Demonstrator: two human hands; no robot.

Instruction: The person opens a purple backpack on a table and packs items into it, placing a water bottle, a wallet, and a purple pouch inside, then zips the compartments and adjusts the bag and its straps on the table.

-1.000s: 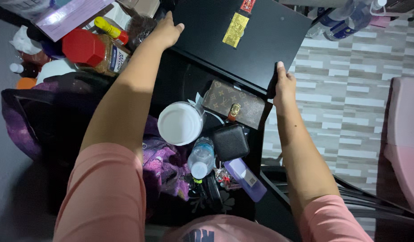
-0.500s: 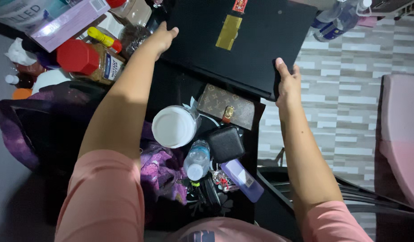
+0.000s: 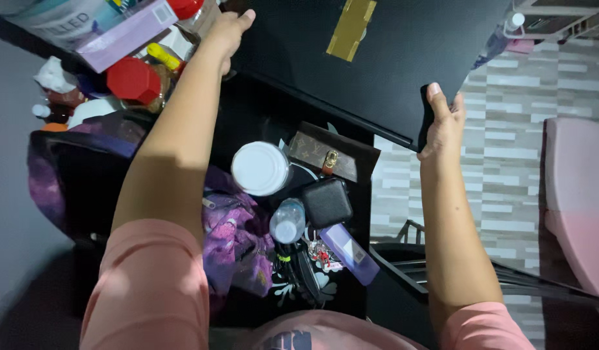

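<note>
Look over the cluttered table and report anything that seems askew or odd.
The black board, gripped by the left hand and right hand, sits skewed, its corner overhanging the table edge. A small water bottle lies among the clutter.

We look steeply down from our head, close over a cluttered table [image 3: 247, 123]. Our arms reach toward twelve o'clock, and tiled floor [image 3: 500, 162] fills three o'clock. There is one view only.

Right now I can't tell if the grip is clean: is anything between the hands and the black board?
Nothing visible. The left hand rests directly on the black board at its left edge, and the right hand clasps its near right corner; the wallet lies below.
</note>
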